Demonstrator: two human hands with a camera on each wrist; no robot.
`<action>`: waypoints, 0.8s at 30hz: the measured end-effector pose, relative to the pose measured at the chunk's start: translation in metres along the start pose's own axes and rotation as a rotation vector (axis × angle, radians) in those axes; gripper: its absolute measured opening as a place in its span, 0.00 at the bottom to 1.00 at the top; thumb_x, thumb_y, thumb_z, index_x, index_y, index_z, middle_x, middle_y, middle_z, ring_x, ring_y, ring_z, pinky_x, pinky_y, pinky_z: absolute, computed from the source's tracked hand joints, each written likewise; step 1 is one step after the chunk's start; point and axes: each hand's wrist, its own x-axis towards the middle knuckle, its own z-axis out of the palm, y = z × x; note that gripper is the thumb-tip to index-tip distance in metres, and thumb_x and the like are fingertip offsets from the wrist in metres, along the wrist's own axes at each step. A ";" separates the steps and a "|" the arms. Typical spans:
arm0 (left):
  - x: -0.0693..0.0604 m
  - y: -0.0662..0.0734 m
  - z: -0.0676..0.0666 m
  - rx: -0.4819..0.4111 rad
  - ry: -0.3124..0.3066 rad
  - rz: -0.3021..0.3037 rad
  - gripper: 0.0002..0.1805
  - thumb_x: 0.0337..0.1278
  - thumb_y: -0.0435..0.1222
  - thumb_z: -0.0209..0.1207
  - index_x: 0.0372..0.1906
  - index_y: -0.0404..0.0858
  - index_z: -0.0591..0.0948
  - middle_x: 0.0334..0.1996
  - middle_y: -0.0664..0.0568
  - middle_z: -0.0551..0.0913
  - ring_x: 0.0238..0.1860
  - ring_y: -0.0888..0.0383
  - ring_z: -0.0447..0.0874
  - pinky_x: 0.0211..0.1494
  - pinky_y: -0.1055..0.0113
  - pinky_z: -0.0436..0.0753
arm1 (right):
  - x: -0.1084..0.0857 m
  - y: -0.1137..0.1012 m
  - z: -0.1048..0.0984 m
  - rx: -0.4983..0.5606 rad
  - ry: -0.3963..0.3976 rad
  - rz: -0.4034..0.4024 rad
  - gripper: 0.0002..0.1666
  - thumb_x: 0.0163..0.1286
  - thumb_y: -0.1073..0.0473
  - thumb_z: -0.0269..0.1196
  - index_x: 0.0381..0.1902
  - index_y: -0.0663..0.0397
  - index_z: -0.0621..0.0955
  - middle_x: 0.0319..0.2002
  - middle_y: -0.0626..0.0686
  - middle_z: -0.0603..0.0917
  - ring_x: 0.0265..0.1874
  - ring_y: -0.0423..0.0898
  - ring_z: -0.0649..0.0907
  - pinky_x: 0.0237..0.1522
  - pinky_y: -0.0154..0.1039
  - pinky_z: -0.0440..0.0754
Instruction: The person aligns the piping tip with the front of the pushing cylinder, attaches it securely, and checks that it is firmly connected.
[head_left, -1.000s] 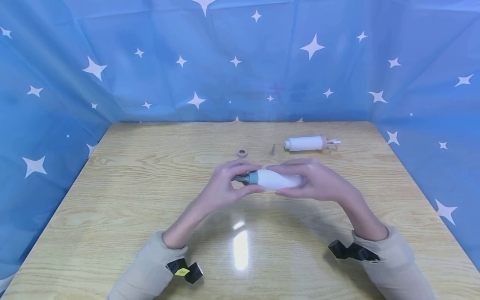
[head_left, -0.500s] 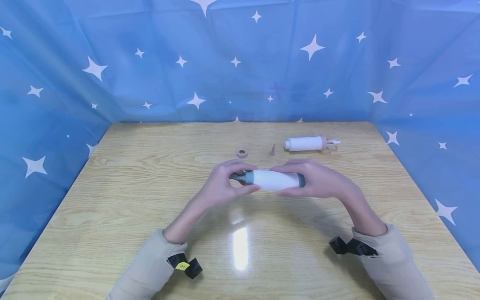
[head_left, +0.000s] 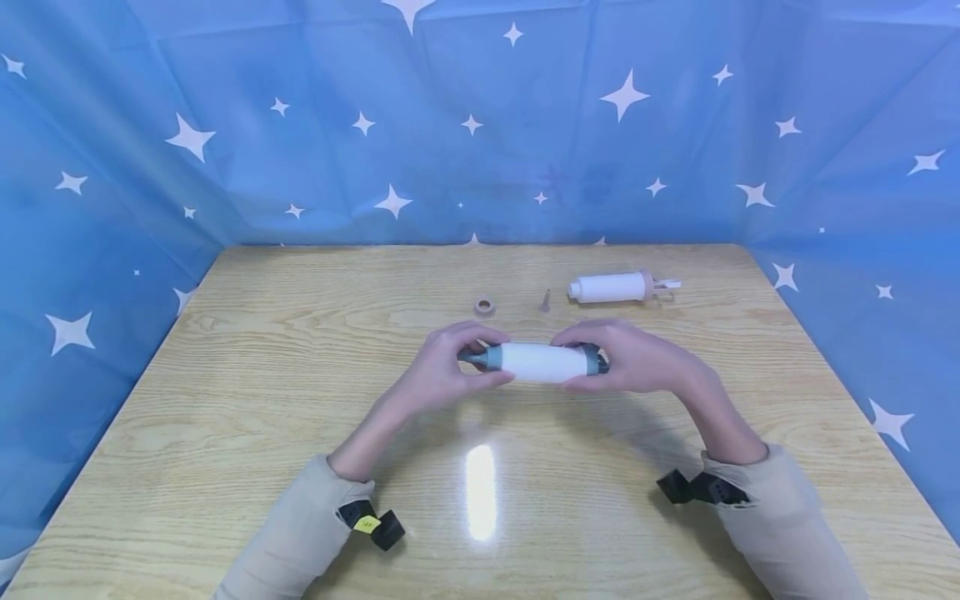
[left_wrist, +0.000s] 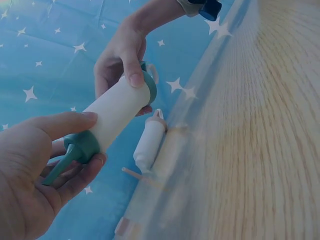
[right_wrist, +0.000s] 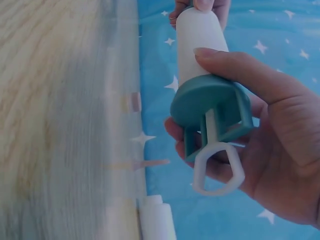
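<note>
A white cylinder (head_left: 543, 362) with teal ends is held level above the table between both hands. The left hand (head_left: 452, 371) grips its nozzle end; in the left wrist view a teal cap (left_wrist: 84, 146) with a spout lies between that hand's thumb and fingers. The right hand (head_left: 637, 358) grips the other end, thumb on the white body. In the right wrist view a teal flange (right_wrist: 207, 100) with side brackets and a white ring handle (right_wrist: 218, 189) show at that end. The right palm is partly out of sight in the head view.
Behind the hands on the wooden table (head_left: 300, 333) lie a second white cylinder (head_left: 609, 287) with a pinkish end, a small pinkish ring (head_left: 484, 307) and a small pinkish nozzle (head_left: 546, 302). A blue cloth with white stars (head_left: 480, 150) stands around the table.
The held cylinder has shifted slightly left and levelled out. The right fingers now sit nearer its right end, where the teal flange has come into sight in the head view.
</note>
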 end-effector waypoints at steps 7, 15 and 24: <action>0.000 -0.005 -0.001 0.025 -0.028 -0.032 0.22 0.50 0.33 0.76 0.53 0.36 0.85 0.47 0.49 0.85 0.41 0.58 0.86 0.45 0.61 0.89 | 0.002 0.006 0.005 0.007 -0.029 0.003 0.26 0.62 0.55 0.75 0.58 0.53 0.82 0.53 0.50 0.84 0.47 0.45 0.82 0.46 0.47 0.82; 0.000 -0.010 -0.002 0.028 -0.066 -0.124 0.23 0.51 0.34 0.75 0.53 0.37 0.83 0.49 0.49 0.84 0.44 0.55 0.86 0.49 0.59 0.88 | 0.006 0.011 0.013 -0.006 -0.041 0.024 0.27 0.64 0.53 0.74 0.59 0.53 0.81 0.54 0.51 0.83 0.47 0.46 0.81 0.46 0.47 0.81; 0.001 -0.014 -0.001 0.113 -0.130 -0.184 0.20 0.51 0.34 0.76 0.49 0.37 0.84 0.45 0.51 0.85 0.41 0.57 0.86 0.47 0.67 0.86 | 0.011 0.011 0.021 -0.018 -0.047 0.023 0.27 0.62 0.57 0.75 0.57 0.57 0.82 0.53 0.53 0.84 0.48 0.48 0.81 0.49 0.49 0.81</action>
